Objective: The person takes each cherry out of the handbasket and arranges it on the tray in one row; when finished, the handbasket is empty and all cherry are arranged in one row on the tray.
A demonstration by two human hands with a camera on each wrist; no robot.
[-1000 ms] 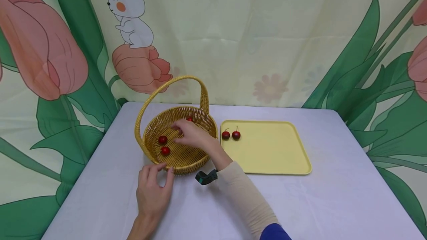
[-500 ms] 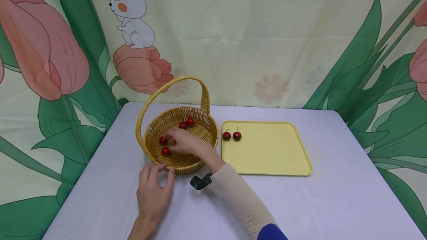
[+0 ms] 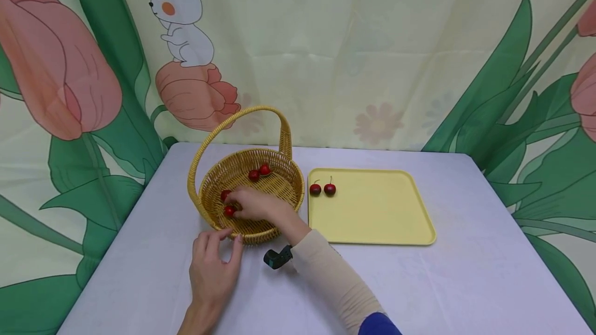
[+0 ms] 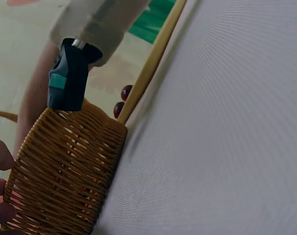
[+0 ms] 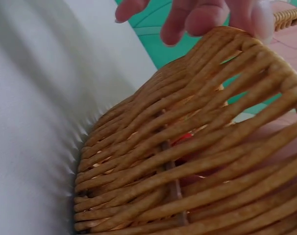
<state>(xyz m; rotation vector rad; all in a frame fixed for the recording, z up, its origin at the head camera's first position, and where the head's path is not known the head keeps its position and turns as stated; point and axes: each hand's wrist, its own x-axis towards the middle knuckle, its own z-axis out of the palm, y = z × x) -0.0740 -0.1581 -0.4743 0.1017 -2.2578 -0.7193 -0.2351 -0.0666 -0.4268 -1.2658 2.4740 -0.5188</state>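
Observation:
A round wicker basket (image 3: 251,234) with a tall handle stands left of middle. Several dark red cherries lie in it: a pair near the back, including one cherry (image 3: 265,169), and a pair on the left. Inside the basket my right hand (image 3: 256,206) reaches down to the left pair, its fingers and thumb around the nearer cherry (image 3: 229,211). Whether they pinch it is not plain; the wicker hides these fingertips in the right wrist view. My left hand (image 3: 211,268) touches the basket's front rim with its fingertips, seen closer as fingers (image 5: 207,17) in the right wrist view.
A pale yellow tray (image 3: 372,211) lies right of the basket, with two stemmed cherries (image 3: 329,189) at its back left corner. A white cloth (image 3: 465,283) covers the table. Behind hangs a printed curtain (image 3: 382,56). A black wrist camera (image 3: 278,257) hangs below my right wrist.
My right hand has moved left and toward the front inside the basket, uncovering the back pair of cherries and closing in on the nearer left cherry. The left hand stays at the rim.

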